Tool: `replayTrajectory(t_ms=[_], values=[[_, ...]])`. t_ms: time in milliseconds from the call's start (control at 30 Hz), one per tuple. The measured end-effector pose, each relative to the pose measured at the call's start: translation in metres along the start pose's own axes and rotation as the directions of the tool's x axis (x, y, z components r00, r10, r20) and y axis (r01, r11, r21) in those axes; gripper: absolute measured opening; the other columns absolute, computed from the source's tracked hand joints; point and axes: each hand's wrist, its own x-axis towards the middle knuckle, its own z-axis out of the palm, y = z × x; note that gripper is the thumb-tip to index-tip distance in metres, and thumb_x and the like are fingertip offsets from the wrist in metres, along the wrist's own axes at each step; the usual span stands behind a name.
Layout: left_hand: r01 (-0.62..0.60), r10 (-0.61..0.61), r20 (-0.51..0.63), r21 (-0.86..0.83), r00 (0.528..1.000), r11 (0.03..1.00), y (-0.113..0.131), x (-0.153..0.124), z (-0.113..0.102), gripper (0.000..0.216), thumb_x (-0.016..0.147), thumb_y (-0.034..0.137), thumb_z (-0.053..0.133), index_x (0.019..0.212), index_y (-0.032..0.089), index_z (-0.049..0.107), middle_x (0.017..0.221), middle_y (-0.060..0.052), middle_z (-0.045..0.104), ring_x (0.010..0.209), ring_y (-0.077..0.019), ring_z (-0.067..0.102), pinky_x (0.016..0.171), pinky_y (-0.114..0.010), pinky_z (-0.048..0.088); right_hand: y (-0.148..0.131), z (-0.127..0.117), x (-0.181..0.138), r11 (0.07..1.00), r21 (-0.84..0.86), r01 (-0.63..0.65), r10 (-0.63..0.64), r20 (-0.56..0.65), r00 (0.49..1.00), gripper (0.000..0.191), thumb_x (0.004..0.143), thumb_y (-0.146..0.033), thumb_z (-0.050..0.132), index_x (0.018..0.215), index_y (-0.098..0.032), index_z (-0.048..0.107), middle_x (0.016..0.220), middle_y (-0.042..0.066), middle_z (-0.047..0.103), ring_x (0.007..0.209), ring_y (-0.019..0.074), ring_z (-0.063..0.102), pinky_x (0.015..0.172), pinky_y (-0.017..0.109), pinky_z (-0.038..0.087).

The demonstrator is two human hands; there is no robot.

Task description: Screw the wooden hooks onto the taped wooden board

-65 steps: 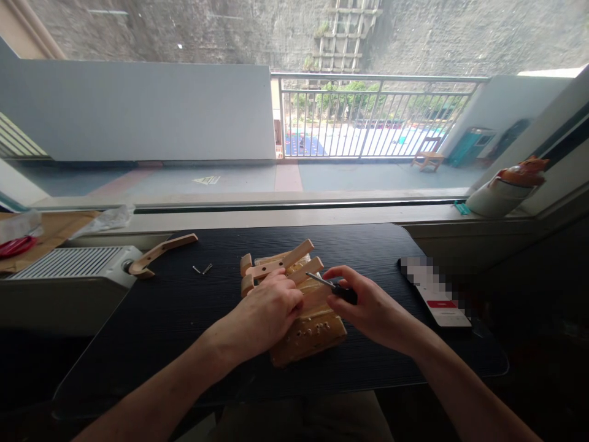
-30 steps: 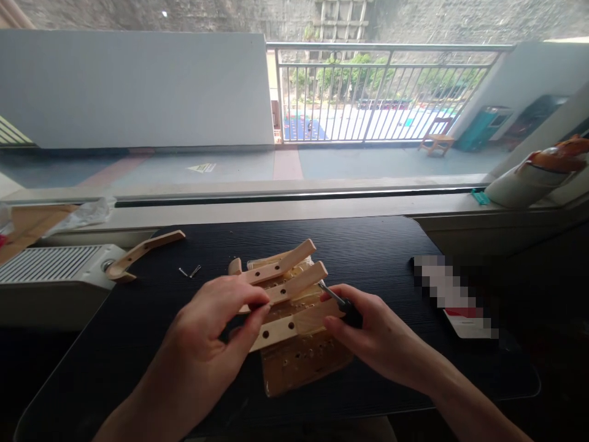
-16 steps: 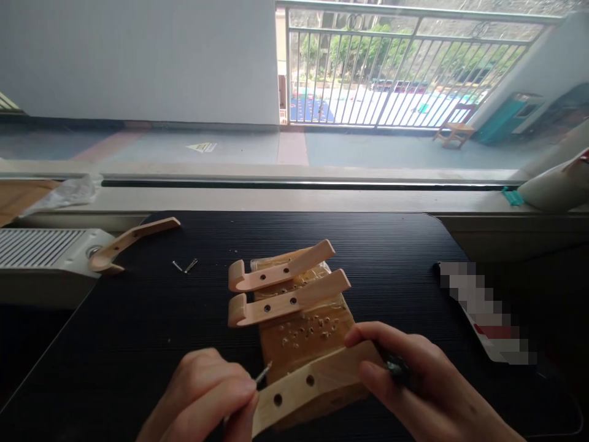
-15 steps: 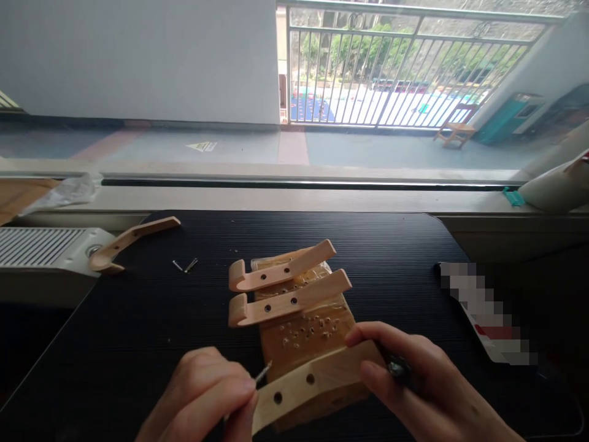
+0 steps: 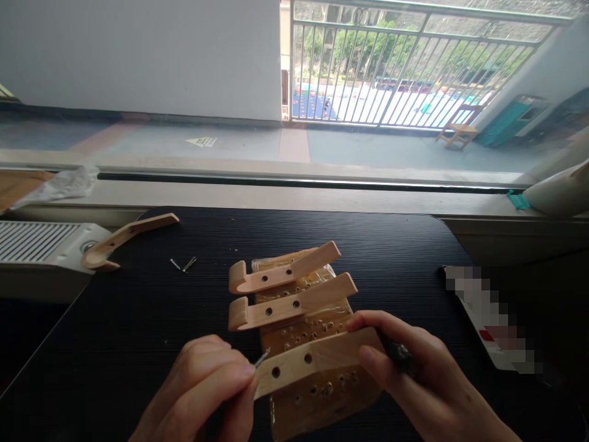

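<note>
My left hand is closed, pinching a screw whose threaded tip points up and away. Its fingers also hide the near-left end of a wooden hook with two drilled holes. My right hand grips the other end of that hook between thumb and fingers. A dark tool with a rounded end is tucked in the same hand, mostly hidden. The hook lies across a tape-wrapped board dotted with small holes. Two more wooden hooks, an upper one and a lower one, rest across it, with dark fasteners in their holes.
Loose screws lie on the black table, left of the board. Another wooden hook sits at the left edge. A flat, blurred-out object lies at right. Behind the table is a window sill.
The held wooden hook has shifted up the board, uncovering holes below it. My hands moved slightly with it, still holding the screw and hook.
</note>
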Motion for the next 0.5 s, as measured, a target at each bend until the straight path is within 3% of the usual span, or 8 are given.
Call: replayTrajectory(t_ms=[167, 500], values=[[-0.025, 0.024, 0.054, 0.019, 0.998, 0.999, -0.009, 0.001, -0.003, 0.013, 0.081, 0.019, 0.059, 0.092, 0.025, 0.057, 0.077, 0.001, 0.062, 0.078, -0.0162, 0.062, 0.077, -0.034, 0.054, 0.008, 0.003, 0.003, 0.998, 0.022, -0.051, 0.050, 0.023, 0.998, 0.027, 0.083, -0.037, 0.051, 0.105, -0.027, 0.061, 0.093, 0.002, 0.067, 0.080, 0.0162, 0.062, 0.064, 0.022, 0.050], [-0.026, 0.020, 0.093, 0.065, 0.996, 0.998, -0.002, 0.012, 0.000, 0.009, 0.081, 0.016, 0.058, 0.087, 0.023, 0.059, 0.077, 0.001, 0.063, 0.077, -0.0155, 0.062, 0.071, -0.029, 0.053, -0.001, 0.003, 0.019, 0.989, 0.136, -0.057, 0.036, 0.152, 0.988, 0.019, 0.085, -0.026, 0.047, 0.101, -0.024, 0.056, 0.083, -0.002, 0.063, 0.069, 0.0106, 0.055, 0.055, 0.017, 0.042]])
